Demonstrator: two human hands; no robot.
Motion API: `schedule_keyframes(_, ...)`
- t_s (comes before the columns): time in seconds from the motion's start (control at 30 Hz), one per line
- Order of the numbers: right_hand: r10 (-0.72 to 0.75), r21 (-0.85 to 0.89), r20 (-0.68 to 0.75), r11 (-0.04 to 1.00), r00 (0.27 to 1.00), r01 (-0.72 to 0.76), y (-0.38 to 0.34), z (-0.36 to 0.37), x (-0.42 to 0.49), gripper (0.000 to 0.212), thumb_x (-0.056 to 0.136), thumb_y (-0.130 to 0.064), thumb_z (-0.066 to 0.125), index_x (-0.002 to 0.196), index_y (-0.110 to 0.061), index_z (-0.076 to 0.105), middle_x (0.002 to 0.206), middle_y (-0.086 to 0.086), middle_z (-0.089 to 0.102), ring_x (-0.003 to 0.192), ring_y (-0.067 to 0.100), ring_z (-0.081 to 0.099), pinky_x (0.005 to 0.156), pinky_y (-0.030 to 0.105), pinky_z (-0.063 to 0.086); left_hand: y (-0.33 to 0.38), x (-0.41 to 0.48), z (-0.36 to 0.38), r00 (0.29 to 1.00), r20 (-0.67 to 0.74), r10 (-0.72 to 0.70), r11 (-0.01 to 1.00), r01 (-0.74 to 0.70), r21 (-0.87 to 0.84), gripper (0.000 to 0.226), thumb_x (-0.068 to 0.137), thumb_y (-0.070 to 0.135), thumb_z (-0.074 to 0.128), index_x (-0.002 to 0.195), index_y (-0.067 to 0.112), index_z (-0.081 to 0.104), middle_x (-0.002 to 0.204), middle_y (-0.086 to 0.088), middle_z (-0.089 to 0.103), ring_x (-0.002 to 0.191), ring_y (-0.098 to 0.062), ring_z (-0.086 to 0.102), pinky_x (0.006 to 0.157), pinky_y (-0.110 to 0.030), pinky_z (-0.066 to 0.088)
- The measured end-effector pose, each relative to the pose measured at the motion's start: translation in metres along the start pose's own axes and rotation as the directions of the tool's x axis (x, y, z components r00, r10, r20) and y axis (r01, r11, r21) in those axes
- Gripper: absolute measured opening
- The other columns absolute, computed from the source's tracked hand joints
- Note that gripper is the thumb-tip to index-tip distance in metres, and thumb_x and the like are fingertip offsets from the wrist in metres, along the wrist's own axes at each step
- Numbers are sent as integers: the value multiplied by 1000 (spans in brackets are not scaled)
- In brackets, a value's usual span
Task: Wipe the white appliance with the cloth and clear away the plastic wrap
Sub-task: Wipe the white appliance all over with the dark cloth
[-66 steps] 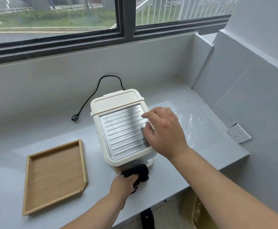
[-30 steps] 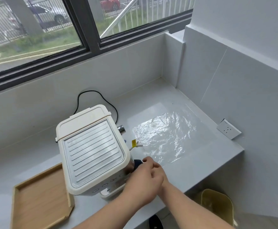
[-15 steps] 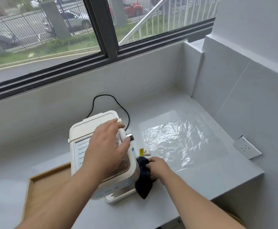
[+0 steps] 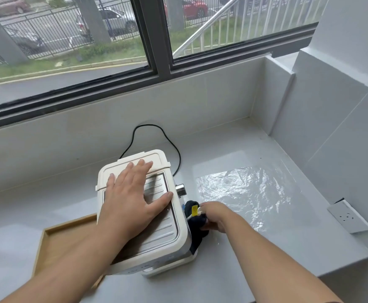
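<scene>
The white appliance point(image 4: 167, 237) stands on the grey counter, with a ribbed metal plate on top. My left hand point(image 4: 132, 197) lies flat on that top, fingers spread, holding nothing. My right hand point(image 4: 216, 216) grips a dark cloth point(image 4: 197, 228) and presses it against the appliance's right side, next to a small yellow tag. A sheet of clear plastic wrap point(image 4: 244, 191) lies flat on the counter to the right of the appliance, apart from both hands.
A wooden tray point(image 4: 56, 241) sits left of the appliance, partly under my left arm. The black power cord point(image 4: 157, 132) loops behind it. A wall socket point(image 4: 349, 216) is on the right wall. The counter's front edge point(image 4: 342, 267) runs close by.
The cloth passed from my left hand to my right, which now rubs the appliance's right side. My left hand moved onto the appliance's top and settled flat there.
</scene>
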State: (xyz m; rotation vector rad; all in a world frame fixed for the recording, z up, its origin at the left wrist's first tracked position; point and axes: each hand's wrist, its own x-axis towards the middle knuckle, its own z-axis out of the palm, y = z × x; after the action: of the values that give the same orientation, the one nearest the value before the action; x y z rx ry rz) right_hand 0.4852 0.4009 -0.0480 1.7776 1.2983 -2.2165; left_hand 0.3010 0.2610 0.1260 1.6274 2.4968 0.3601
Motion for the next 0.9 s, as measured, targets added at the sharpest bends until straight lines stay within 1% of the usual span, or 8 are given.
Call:
schedule_keyframes(0.07,2,-15,15,1000,1000,-2,-11,1,5,23,97,-3,58,90,-11,78,81,12,76,71,27,74,69,43,67,-1,1,1,1000,7,0,1000,0,27,92,79,91,35,157,43,30,172,15,20,160,-12,8,130,-51,3)
schedule_keyframes(0.13,-17,-80,9,997,1000,18,-22,3,10,19,99,-8,59,89,-9,75,73,10,74,61,22,72,64,39,66,-1,1,2,1000,13,-4,999,3,43,91,79,91,32,156,44,32,172,16,18,160,-11,6,130,-50,2)
schedule_keyframes(0.33,-147,-415,12,899,989,139,-56,14,16,15,98,-6,53,92,-7,67,84,14,67,66,26,61,50,24,49,1,1,3,1000,15,-12,999,12,46,93,77,93,29,157,45,29,172,17,14,159,-10,3,130,-48,-3)
schedule_keyframes(0.47,-243,-378,-30,901,969,214,-70,34,21,24,95,0,42,110,0,61,101,21,67,83,31,63,67,35,55,2,1,1,1000,16,-21,999,20,49,93,77,92,29,157,45,28,173,16,13,159,-10,1,129,-48,-5)
schedule_keyframes(0.6,-208,-381,-44,908,977,176,-78,46,21,9,98,-1,44,98,-5,52,85,15,56,82,30,53,70,33,44,2,2,1,1000,15,-23,998,22,53,94,76,92,29,157,45,29,173,16,13,159,-11,2,129,-49,-5)
schedule_keyframes(0.67,-175,-265,-23,950,984,163,-81,45,19,12,95,-3,44,102,-4,55,86,18,56,77,29,53,67,34,45,3,2,1,1000,11,-24,998,24,55,93,75,92,29,157,46,28,173,16,13,159,-11,2,129,-48,-5)
schedule_keyframes(0.8,-216,-131,-1,968,976,214,-96,43,3,16,92,-8,42,101,-5,56,88,18,57,67,28,55,46,26,45,3,1,2,1000,7,-27,998,27,57,93,75,92,29,156,46,29,173,16,14,159,-11,3,129,-49,-5)
schedule_keyframes(0.9,-246,-52,6,968,969,246,-104,45,-8,20,91,-17,43,107,-12,53,101,17,62,78,30,59,52,29,48,4,1,2,1000,10,-27,998,26,59,92,76,92,29,156,47,28,173,15,13,159,-11,2,129,-50,-5)
